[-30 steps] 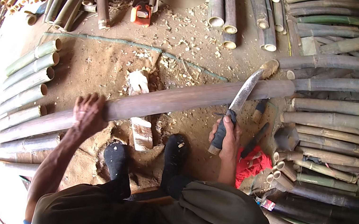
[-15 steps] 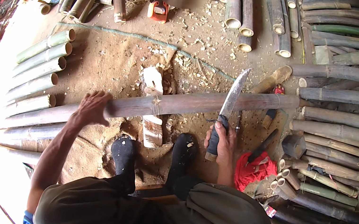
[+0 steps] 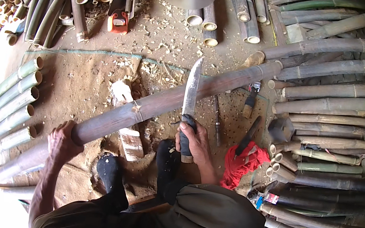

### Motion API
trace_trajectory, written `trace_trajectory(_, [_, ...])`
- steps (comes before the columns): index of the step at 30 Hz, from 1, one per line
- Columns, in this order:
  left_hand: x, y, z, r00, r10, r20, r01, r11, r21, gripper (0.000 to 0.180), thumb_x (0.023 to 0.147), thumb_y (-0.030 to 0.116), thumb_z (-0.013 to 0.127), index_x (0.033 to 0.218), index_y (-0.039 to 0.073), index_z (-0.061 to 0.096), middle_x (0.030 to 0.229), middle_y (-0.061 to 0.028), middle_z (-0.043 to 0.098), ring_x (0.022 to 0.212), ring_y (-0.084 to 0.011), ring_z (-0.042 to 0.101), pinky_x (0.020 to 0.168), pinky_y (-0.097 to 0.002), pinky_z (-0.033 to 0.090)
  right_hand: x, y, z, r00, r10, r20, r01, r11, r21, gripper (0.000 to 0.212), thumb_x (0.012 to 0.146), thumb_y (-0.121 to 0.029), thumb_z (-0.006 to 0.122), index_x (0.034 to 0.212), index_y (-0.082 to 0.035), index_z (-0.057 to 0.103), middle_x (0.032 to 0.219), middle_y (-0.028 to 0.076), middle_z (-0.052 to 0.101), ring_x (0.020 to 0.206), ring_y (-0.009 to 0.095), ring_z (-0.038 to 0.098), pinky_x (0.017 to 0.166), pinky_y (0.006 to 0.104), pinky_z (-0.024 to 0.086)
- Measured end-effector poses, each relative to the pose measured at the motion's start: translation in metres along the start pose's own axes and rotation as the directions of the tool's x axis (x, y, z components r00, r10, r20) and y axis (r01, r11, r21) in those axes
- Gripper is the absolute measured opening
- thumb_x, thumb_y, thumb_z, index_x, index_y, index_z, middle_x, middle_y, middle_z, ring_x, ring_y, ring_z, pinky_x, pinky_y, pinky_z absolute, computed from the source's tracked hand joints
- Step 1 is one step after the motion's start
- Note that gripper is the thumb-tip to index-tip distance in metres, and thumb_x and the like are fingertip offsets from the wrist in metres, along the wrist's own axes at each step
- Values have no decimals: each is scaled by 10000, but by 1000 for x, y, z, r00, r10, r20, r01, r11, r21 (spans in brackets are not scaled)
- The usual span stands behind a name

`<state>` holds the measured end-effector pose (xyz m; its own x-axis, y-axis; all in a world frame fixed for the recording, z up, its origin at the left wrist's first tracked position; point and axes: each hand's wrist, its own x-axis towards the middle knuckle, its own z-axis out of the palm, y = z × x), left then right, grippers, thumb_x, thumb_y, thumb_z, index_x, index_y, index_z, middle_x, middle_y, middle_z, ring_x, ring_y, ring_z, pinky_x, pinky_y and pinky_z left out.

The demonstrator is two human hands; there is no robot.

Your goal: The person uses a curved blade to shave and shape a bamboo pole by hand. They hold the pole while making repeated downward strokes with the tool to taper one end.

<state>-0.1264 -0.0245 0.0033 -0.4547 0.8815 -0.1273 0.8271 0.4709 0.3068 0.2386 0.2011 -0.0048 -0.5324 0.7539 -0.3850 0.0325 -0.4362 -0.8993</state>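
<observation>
A long dark bamboo pole (image 3: 156,108) slants from lower left to upper right, crossing over a pale, hacked wooden block (image 3: 131,145). My left hand (image 3: 64,143) is closed around the pole near its lower-left part. In my right hand (image 3: 195,144) I hold a large knife (image 3: 192,89) by its black-wrapped handle, fingers closed on it. The blade points away from me, upright in view, and overlaps the pole; whether it touches cannot be seen. My feet in dark socks (image 3: 111,177) are just this side of the block.
Cut bamboo lengths (image 3: 22,93) lie in a row at left. Many bamboo poles (image 3: 334,114) are stacked at right, more at the back beside an orange-handled saw (image 3: 118,22). A red cloth (image 3: 245,166) with a dark blade and a slim tool (image 3: 217,120) lie right of my knife hand.
My left hand has gone from spread on the pole to closed around it. The pole slants more steeply now. The knife has shifted left in view, and the whole view has turned.
</observation>
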Motion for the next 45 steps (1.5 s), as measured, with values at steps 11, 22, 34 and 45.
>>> trace_trajectory(11, [-14,36,59,986,-167,-25,162,979,-124,413,695,243,865,1006,96,638,1009,-129,724,985,-373,712,919,-514,540,3,13,20,995,40,90,-41,999,7,222,1071,-250,677,1067,-37,613,731,36,620,501,140,595,468,294,484])
trace_trajectory(22, [5,25,49,995,-100,10,100,992,-82,616,645,254,917,1185,108,658,1134,-144,713,1121,-365,668,981,-485,528,9,36,26,987,128,97,-118,988,-103,279,1080,-278,667,1195,-32,603,782,56,653,579,137,631,555,292,530])
trace_trajectory(34, [24,-17,43,985,-125,-117,126,992,2,350,705,122,792,1020,91,643,1013,-132,716,1002,-348,689,941,-488,507,31,38,21,995,65,78,-61,997,-53,271,1091,-317,641,1113,-53,585,752,92,644,546,177,627,492,319,524])
trace_trajectory(45, [108,-51,36,972,-61,-225,92,988,127,359,718,120,790,1052,101,659,1103,-103,721,1161,-302,658,1010,-454,454,37,43,35,991,111,79,-103,990,-96,195,1092,-252,620,1129,-68,570,708,71,626,507,169,595,488,315,494])
